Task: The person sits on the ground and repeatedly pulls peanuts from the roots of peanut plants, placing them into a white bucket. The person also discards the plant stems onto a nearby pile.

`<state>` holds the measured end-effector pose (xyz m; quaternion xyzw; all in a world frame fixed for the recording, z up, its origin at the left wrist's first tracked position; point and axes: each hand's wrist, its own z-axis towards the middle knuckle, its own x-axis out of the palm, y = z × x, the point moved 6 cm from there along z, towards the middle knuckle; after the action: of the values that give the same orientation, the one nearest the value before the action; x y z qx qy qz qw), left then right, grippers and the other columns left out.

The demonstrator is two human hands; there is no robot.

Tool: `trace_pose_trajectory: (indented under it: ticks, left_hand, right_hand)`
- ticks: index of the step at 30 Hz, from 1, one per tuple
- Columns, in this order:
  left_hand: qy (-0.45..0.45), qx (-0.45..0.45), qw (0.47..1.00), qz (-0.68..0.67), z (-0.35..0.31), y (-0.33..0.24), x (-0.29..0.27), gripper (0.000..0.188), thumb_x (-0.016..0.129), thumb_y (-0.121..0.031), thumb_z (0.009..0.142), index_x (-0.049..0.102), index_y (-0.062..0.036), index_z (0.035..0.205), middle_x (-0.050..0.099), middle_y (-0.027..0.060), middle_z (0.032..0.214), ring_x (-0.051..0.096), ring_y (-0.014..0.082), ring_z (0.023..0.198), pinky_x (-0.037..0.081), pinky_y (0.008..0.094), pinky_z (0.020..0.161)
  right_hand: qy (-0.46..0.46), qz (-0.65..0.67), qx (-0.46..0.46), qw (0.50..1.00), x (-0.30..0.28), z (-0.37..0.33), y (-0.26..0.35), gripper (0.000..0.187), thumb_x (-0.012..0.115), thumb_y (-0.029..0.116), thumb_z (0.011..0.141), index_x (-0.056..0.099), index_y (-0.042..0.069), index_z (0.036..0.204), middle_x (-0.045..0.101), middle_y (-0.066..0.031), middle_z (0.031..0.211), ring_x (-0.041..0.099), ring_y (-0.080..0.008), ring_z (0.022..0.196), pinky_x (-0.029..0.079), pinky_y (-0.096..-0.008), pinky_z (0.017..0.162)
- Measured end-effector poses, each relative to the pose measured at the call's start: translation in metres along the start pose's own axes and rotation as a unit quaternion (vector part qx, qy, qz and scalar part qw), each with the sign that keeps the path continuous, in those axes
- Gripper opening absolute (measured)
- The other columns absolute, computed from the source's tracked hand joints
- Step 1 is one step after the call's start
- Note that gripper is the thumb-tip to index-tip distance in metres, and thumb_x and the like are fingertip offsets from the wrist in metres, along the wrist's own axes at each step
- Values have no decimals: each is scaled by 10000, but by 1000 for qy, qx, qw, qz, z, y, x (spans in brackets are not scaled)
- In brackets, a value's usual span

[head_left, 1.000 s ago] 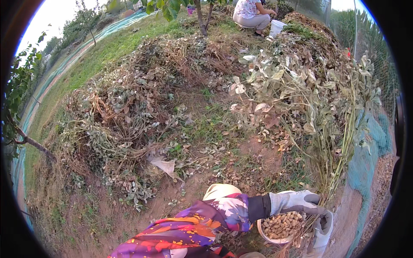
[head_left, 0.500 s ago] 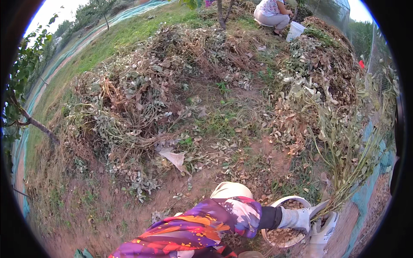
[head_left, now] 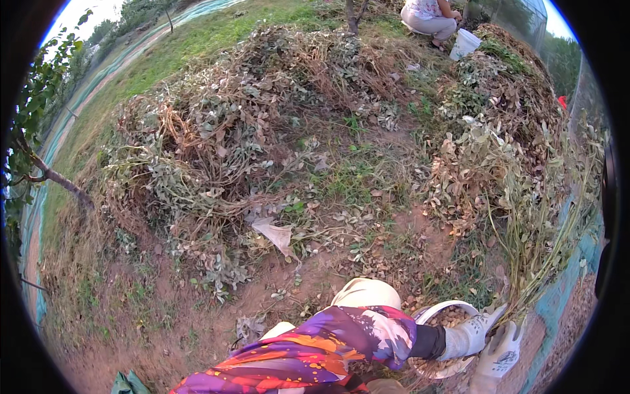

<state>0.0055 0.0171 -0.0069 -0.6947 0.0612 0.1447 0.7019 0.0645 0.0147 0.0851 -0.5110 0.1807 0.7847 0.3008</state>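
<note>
Two white-gloved hands are seen at lower right. The left hand (head_left: 467,336), at the end of a colourful patterned sleeve (head_left: 315,351), is clenched around the stems of a leafy plant bundle (head_left: 548,223) at the bowl's far rim. The right hand (head_left: 497,358) sits just beside and below it, touching the same stems; whether it is clenched cannot be told. A white bowl (head_left: 453,307) holding brownish pods is placed directly beneath the hands. A pale knee (head_left: 365,293) is seen left of the bowl. Farther out, heaps of uprooted plants (head_left: 216,144) are spread over bare soil. Well beyond, a seated person (head_left: 430,14) and a white bucket (head_left: 464,43) are seen.
</note>
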Motion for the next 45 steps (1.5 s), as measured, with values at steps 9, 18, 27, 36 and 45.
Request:
trace_pose_trajectory:
  ticks: [9,18,27,36,45]
  left_hand:
    - [-24,107,983,-147,8,-6,10,848,530,-23,731,14,21,1402,261,289,1355,273,330,1286,202,364,1071]
    - [-49,178,972,-148,-6,-21,-23,898,563,-6,699,15,-12,1411,272,268,1377,308,342,1278,248,354,1063]
    - [-79,187,969,-141,-33,-35,-82,866,573,-16,732,43,-32,1417,238,243,1405,283,320,1298,237,352,1069]
    - [-393,162,905,-13,-202,-28,-321,807,651,-59,746,165,39,1382,325,199,1386,341,239,1274,279,314,1040]
    - [-897,3,442,-12,-784,124,-567,419,522,-128,883,405,-4,1265,483,166,1247,566,233,964,460,362,859]
  right_hand:
    - [-79,240,162,954,12,47,-205,349,505,7,843,450,-45,1183,544,-191,1073,541,-292,966,418,-315,840]
    - [25,-107,114,987,58,43,-243,486,564,34,822,404,-31,1276,516,-165,1190,497,-218,1076,385,-297,906]
    - [48,270,397,876,48,-37,-221,431,632,255,801,522,36,1156,594,-146,939,543,-191,677,465,-339,561]
    - [229,156,396,875,175,-134,-153,357,614,240,796,583,11,1068,619,-162,983,574,-276,918,461,-358,801]
    - [208,241,374,871,229,-143,-164,123,616,147,722,587,37,769,617,-153,678,626,-273,644,482,-372,593]
